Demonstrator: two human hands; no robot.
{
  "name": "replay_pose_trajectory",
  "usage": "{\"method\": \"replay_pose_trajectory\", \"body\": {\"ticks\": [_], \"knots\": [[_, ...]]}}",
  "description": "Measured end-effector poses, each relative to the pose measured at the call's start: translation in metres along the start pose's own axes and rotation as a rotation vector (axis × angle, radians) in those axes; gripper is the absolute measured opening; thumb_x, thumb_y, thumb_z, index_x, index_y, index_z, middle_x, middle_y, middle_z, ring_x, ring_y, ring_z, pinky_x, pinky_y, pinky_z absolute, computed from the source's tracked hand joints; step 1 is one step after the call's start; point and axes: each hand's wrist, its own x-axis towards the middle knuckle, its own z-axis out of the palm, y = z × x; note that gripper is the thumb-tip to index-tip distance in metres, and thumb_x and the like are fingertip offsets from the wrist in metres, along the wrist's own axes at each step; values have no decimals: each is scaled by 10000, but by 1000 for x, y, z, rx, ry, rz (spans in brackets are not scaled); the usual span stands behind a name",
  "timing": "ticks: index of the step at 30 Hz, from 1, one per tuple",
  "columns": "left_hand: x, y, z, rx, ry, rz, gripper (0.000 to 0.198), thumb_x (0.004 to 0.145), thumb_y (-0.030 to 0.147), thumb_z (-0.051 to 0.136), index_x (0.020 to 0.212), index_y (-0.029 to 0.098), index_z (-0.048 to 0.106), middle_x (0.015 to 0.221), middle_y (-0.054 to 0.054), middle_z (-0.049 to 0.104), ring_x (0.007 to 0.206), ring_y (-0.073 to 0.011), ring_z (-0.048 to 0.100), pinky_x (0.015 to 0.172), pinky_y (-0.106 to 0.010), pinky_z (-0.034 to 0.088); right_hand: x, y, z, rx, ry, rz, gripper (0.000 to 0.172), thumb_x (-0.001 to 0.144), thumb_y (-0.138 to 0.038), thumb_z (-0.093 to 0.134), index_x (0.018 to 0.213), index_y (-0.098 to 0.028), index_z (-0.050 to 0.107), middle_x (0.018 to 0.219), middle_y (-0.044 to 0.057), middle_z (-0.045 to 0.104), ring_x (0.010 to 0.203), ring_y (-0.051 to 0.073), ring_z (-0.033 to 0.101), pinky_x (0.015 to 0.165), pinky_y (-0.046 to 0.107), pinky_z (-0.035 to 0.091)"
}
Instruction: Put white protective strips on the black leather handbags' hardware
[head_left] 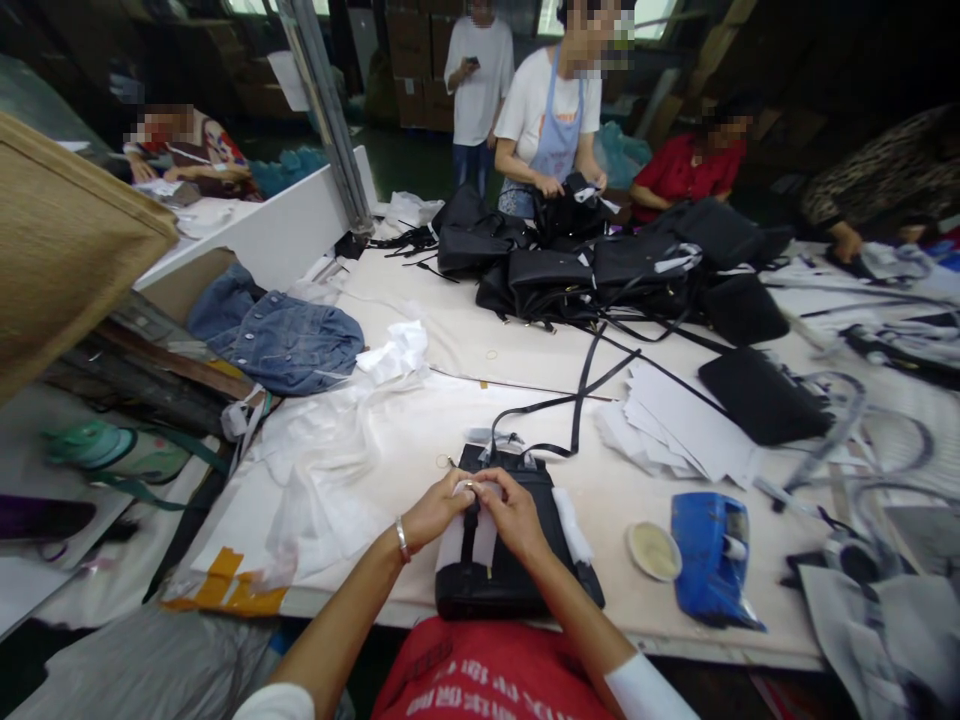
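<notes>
A black bag [525, 590] lies on the table right in front of me, its long straps [577, 415] trailing away over the tabletop. Both my hands meet over its upper part. My left hand [442, 505], with a bracelet at the wrist, has its fingertips pinched together near a black strap that runs down the bag's front. My right hand [511, 510] is closed against it from the other side. White paper [484, 545] lies under the strap. What the fingertips hold is too small to make out. Another white wrapping [571, 525] covers the bag's right side.
A blue tape dispenser [709, 555] and a small round dish [654, 551] stand to the right. White sheets [675, 420] lie beyond them. Several black bags [551, 270] are piled at the back, where a person in an apron [559, 110] handles one. A denim garment [285, 335] lies left.
</notes>
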Motion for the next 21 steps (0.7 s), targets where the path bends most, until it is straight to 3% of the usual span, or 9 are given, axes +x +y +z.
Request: {"method": "replay_pose_trajectory", "body": {"ticks": [9,15,21], "knots": [[1,2,0,-164,24,-26,393,794,384,581,1132,185,552,1082,-72,610,1016,-233,548,910,-364,395,1,3,5,-28,52,11,207,814,-357,513,948,-244,625,968,-1,671,870,193,591,810,317,425],[2,-5,3,-195,107,-29,492,796,381,599,1241,192,513,1340,-91,485,1260,-250,403,1058,-367,285,2,4,5,-52,68,16,204,819,-318,505,974,-251,619,981,-2,673,898,188,599,823,318,428],[2,-11,1,-302,86,-60,552,791,390,607,1290,190,481,1365,-102,475,1248,-271,431,1047,-400,317,1,1,9,-49,72,9,215,825,-342,496,968,-252,627,983,9,675,891,194,600,829,332,433]]}}
